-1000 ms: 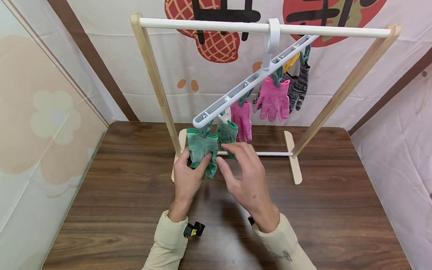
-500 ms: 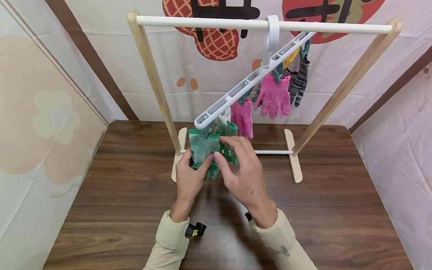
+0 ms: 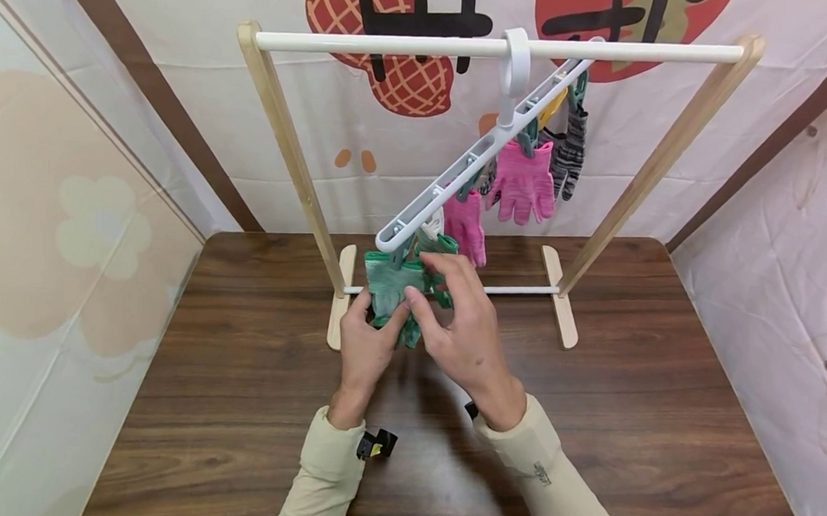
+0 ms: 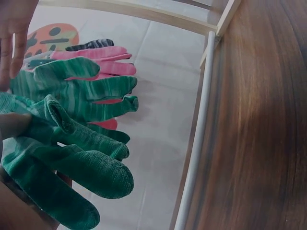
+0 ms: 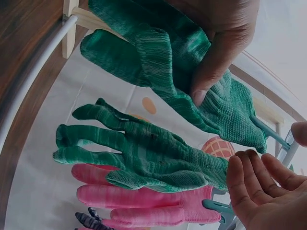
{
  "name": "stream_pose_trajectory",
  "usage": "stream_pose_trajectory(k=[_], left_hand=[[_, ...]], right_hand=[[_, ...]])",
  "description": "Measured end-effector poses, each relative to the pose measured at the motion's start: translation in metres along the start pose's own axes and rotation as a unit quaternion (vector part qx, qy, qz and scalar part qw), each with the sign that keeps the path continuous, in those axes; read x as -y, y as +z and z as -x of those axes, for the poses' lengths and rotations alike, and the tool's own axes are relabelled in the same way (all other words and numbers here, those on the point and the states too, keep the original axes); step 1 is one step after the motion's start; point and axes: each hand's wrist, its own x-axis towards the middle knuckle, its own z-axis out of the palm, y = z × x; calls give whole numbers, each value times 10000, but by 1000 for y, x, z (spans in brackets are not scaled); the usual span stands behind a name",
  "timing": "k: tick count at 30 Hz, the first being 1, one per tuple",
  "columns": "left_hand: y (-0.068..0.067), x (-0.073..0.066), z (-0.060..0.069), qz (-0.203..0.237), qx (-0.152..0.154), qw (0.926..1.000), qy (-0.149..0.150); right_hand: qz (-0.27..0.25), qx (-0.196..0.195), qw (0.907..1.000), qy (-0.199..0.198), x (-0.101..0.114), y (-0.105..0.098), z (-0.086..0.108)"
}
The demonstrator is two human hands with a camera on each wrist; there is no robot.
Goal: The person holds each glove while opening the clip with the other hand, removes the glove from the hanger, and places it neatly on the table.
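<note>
My left hand (image 3: 366, 349) grips a green knit glove (image 3: 393, 282), thumb across its front. A teal clip (image 5: 268, 129) holds that glove's cuff at the hanger's near end. Beside it my right hand (image 3: 462, 331) is raised with thumb and fingers apart, nothing pinched between them. Its fingertips lie close to the cuff of a second green glove (image 5: 158, 153); whether they touch is unclear. The second glove hangs behind the first, from a white clip (image 3: 432, 226). The pale grey hanger (image 3: 452, 186) slants across beneath the rack's bar.
Farther along the hanger are two pink gloves (image 3: 523, 182), dark striped gloves (image 3: 569, 153) and a yellow clip (image 3: 551, 108). The rack has a white top bar (image 3: 382, 46), wooden posts (image 3: 660, 166) and a low rod (image 3: 520, 291). It stands on a brown table (image 3: 237, 405).
My right hand has moved slightly up and left, closer to the front green glove's cuff. The left hand keeps its grip, and that glove has shifted slightly right.
</note>
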Motion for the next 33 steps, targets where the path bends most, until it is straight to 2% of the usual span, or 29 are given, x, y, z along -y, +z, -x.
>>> stream_pose_trajectory(k=[6,10,19,24,33], left_hand=[[2,-1,2,28,116,9998,163],[3,-1,4,12,130,9998,153],[4,0,8,-214,80,9997,133],[5,1,9,-247,89,9996,90],[4,1,11,-257,88,9996,65]], right_hand=[[-184,-149,9996,-130,2,0,-5],[-266,-238,9992,-199,4,0,-9],[-439,-126,9986,-281,7,3,-14],[-506,-98,9986,-125,9,4,-14],[-628,-63,9971,425,12,9,-12]])
